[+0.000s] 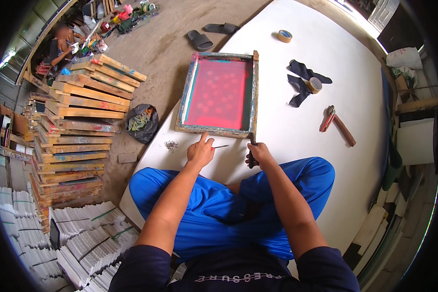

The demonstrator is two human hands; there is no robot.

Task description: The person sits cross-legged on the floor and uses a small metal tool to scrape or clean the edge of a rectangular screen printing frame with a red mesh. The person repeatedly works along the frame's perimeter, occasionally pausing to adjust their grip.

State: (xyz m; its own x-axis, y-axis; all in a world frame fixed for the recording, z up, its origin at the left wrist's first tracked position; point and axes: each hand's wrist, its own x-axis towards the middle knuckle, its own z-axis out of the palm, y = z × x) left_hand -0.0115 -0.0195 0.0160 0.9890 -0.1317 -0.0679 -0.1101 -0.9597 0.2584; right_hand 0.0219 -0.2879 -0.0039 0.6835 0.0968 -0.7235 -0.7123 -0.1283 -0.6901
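A silk-screen frame (182,113) with a pink mesh and paint-stained wooden sides lies on the white board in front of me. My left hand (201,152) is at its near edge, a finger against the wood. A thin screwdriver (221,146) is held in that hand, its metal shaft pointing right. My right hand (261,155) is closed around a dark-handled tool (251,161), possibly pliers, whose upper end meets the frame's near right corner. What its jaws grip is hidden. Small dark bits (171,145) lie left of my left hand.
On the white board (297,146) to the right lie a hammer (344,130), red-handled pliers (328,119), dark cloth pieces (309,72) and tape rolls (285,36). Left are stacked wooden frames (78,151), a black bag (142,123) and a seated person (62,46).
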